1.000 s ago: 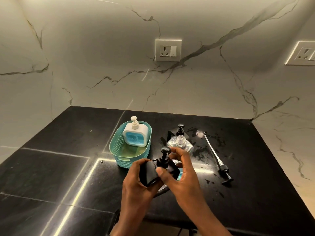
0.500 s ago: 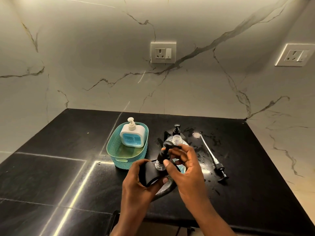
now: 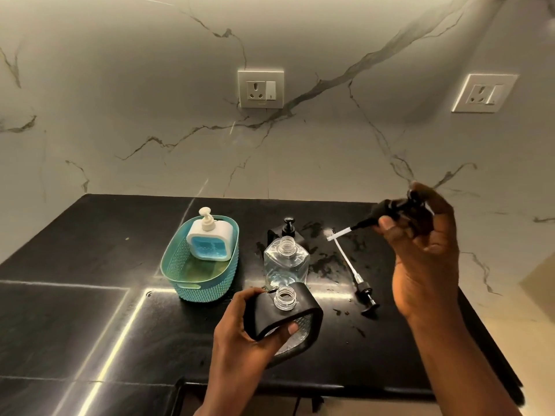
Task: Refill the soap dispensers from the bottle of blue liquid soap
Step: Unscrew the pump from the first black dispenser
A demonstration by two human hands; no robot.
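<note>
Pale marble wall [image 3: 135,100] straight ahead, grey veins running across it, and it turns a corner on the right. One socket plate [image 3: 260,89] sits mid-wall, a second socket plate [image 3: 484,93] on the right-hand side. Below, a glossy black stone surface [image 3: 75,295], seams catching bright streaks of warm light.

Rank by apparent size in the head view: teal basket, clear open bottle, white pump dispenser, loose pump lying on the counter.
1. Teal basket
2. Clear open bottle and white pump dispenser: look alike, unranked
3. Loose pump: long but thin
</note>
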